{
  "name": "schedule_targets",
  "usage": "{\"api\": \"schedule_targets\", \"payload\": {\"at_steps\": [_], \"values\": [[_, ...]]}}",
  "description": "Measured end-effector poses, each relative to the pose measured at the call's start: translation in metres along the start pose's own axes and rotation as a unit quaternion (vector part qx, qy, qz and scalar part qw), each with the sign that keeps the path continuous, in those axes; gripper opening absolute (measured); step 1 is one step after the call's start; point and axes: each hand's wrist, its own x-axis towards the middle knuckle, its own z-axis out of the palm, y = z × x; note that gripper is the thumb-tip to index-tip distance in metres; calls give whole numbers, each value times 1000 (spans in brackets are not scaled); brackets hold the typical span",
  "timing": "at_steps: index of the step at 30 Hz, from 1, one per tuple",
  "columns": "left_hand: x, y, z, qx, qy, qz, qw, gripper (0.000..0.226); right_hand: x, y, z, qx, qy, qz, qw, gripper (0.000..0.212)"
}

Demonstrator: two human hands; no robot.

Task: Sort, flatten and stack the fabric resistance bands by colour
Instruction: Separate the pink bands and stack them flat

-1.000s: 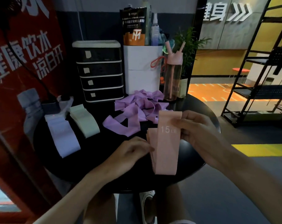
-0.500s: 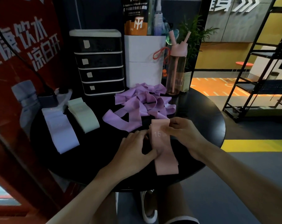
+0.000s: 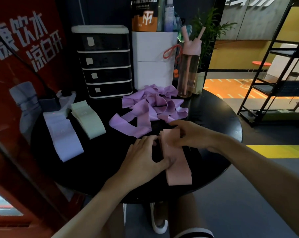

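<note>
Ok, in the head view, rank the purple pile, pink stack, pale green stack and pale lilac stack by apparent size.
1. purple pile
2. pale lilac stack and pink stack: these look alike; the pink one is partly covered and lies nearer, so I leave them unranked
3. pale green stack

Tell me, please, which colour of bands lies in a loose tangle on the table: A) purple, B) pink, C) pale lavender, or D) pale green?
A: the purple bands lie twisted in a heap in front of the white box, whereas the pink stack, the pale green stack and the pale lavender stack each lie flat.
</note>
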Motion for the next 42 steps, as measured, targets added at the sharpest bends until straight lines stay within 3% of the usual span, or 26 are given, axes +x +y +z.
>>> {"api": "schedule_targets", "payload": {"at_steps": [8,14,19,24,29,31,34,38,42], "values": [[2,-3,2,-3,7,4,1000,81,13,-17,-9,-74,-88,34,993,13],[3,-4,4,-5,11,8,1000,85,14,-18,-10,-61,-88,47,993,26],[5,-5,5,-3,13,2,1000,86,4,-20,-9,-53,-75,17,996,23],[9,5,2,8,-29,-20,999,80,-7,-17,-13,61,-47,3,997,27],[9,23,3,-252,-27,-54,966,35,-25,-10,-18,276,23,-36,960,33],[11,26,-5,-277,-7,-36,960,32,-33,-9,-18,340,57,-71,936,30],[20,22,-28,-209,-8,49,977,31,-43,-2,-13,347,124,-92,925,33],[29,12,-52,19,-77,132,988,40,-49,19,1,273,145,-89,947,54],[23,5,-51,110,-111,149,976,40,-47,34,17,77,144,-97,982,63]]}}
